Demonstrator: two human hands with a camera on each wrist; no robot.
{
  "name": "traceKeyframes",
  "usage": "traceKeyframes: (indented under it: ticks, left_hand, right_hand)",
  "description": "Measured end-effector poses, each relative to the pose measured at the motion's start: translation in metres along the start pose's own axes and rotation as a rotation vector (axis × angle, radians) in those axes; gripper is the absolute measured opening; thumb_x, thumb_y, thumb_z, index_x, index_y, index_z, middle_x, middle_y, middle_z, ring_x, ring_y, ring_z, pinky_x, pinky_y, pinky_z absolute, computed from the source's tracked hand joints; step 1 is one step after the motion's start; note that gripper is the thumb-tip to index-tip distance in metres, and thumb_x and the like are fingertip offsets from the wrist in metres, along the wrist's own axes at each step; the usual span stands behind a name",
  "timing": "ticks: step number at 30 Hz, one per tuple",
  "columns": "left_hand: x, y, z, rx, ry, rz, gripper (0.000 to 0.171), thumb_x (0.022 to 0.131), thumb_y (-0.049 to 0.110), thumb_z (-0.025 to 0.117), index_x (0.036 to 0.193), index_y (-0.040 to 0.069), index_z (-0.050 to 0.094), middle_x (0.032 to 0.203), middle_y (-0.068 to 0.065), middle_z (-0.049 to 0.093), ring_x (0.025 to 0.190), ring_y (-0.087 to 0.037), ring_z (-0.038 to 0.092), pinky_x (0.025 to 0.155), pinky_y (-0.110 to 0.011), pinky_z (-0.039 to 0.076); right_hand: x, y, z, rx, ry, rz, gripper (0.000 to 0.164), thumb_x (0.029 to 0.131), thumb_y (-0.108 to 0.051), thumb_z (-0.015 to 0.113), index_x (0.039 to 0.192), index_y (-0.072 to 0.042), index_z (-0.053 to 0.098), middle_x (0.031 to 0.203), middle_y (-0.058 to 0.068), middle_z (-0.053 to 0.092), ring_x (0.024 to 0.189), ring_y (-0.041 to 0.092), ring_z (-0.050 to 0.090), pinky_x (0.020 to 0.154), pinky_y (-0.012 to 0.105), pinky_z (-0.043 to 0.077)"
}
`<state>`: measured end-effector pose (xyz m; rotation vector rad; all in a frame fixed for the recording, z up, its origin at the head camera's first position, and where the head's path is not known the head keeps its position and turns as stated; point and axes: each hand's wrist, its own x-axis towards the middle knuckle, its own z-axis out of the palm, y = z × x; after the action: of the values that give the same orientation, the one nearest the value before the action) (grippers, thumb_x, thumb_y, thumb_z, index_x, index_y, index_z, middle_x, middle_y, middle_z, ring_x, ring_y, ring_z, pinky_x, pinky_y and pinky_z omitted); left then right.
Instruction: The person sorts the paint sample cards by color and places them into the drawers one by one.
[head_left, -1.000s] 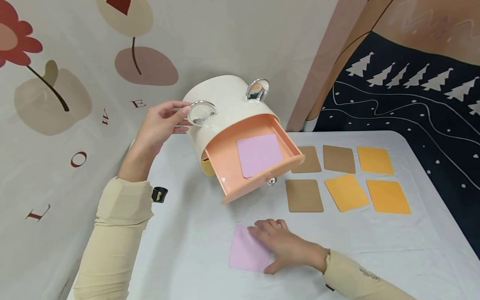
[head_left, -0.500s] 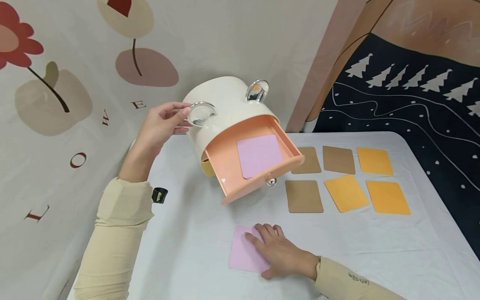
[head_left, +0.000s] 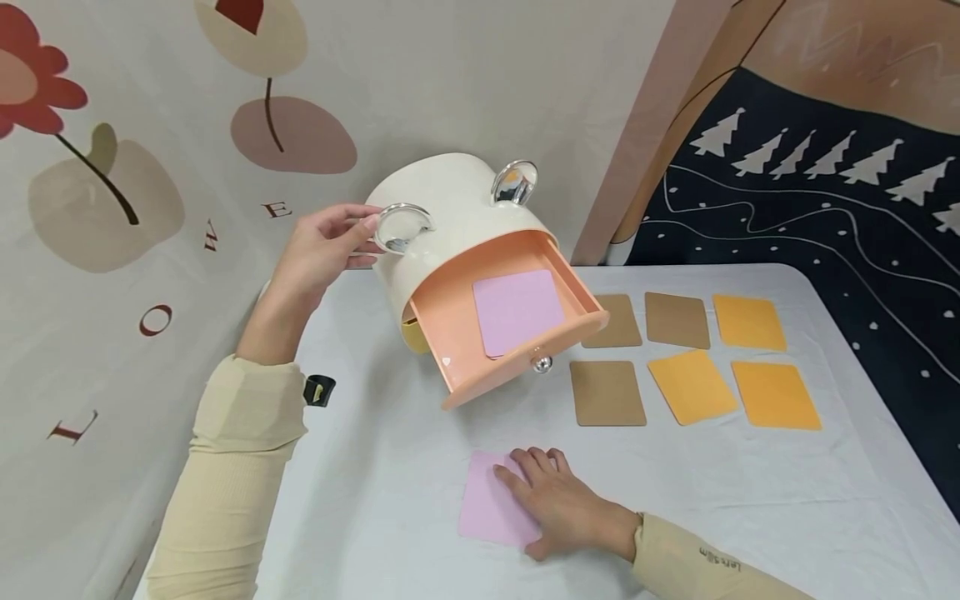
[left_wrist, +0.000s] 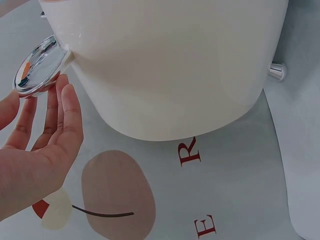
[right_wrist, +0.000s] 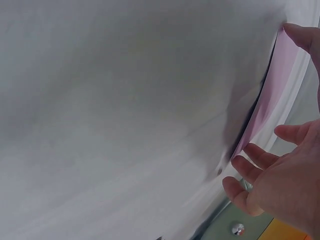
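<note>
A white rounded drawer box (head_left: 442, 196) with two silver mirrored ears stands tilted toward the table's back left. My left hand (head_left: 311, 254) pinches its left ear (left_wrist: 42, 67) by the rim, thumb on one side and fingers on the other. The peach drawer (head_left: 450, 354) is pulled out, with a pink-purple square card (head_left: 517, 312) lying in it. My right hand (head_left: 566, 508) spans the right edge of another pink-purple card (head_left: 487, 500) on the table. In the right wrist view, the thumb is at one corner of this card (right_wrist: 275, 87) and fingertips are at the other.
Three brown cards (head_left: 607, 392) and three orange-yellow cards (head_left: 776, 393) lie in two rows on the white tablecloth (head_left: 675, 533) to the right. A silver knob (head_left: 542, 364) sticks out of the drawer front. A yellow lower drawer (head_left: 415, 337) shows under the box.
My right hand has shifted slightly left and down over the pink-purple card on the table, its fingers settling along the right edge. The left hand, box and drawer stay put.
</note>
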<state>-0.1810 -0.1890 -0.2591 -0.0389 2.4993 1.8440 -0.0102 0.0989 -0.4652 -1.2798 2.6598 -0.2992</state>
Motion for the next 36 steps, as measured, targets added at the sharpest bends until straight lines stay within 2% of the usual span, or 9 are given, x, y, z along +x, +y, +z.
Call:
traceKeyframes:
  ticks: [13,22,29,36]
  left_hand:
    - [0.001,0.0,0.001,0.021,-0.002,-0.001,0.038,0.089,0.029,0.059,0.118,0.004,0.057,0.096,-0.002,0.058,0.081,-0.011,0.062,0.071,-0.019,0.052]
    - [0.002,0.001,0.001,0.005,-0.003,0.006,0.037,0.089,0.028,0.06,0.117,0.004,0.058,0.095,-0.002,0.058,0.081,-0.012,0.062,0.071,-0.019,0.053]
    - [0.001,0.001,0.0,-0.02,-0.005,0.004,0.038,0.088,0.028,0.061,0.117,0.004,0.058,0.095,-0.002,0.058,0.08,-0.012,0.063,0.071,-0.02,0.053]
    - [0.002,-0.001,0.0,-0.054,-0.011,0.006,0.035,0.088,0.026,0.061,0.115,0.003,0.059,0.093,-0.002,0.059,0.078,-0.012,0.063,0.071,-0.02,0.053]
  right_hand:
    - [0.001,0.004,-0.002,-0.063,-0.035,0.011,0.099,0.052,-0.041,0.079,0.131,0.0,0.037,0.128,0.015,0.038,0.116,0.029,0.036,0.089,0.046,0.034]
    - [-0.006,0.018,-0.015,-0.01,-0.066,0.055,0.099,0.051,-0.035,0.081,0.132,0.0,0.036,0.131,0.014,0.037,0.12,0.028,0.034,0.092,0.047,0.032]
    - [-0.029,0.044,-0.04,0.092,0.011,0.075,0.1,0.048,-0.031,0.08,0.131,0.004,0.036,0.13,0.015,0.037,0.119,0.028,0.035,0.092,0.048,0.031]
    - [-0.058,0.072,-0.069,0.109,0.082,0.134,0.103,0.047,-0.029,0.084,0.13,0.007,0.035,0.13,0.019,0.038,0.12,0.03,0.035,0.092,0.053,0.028]
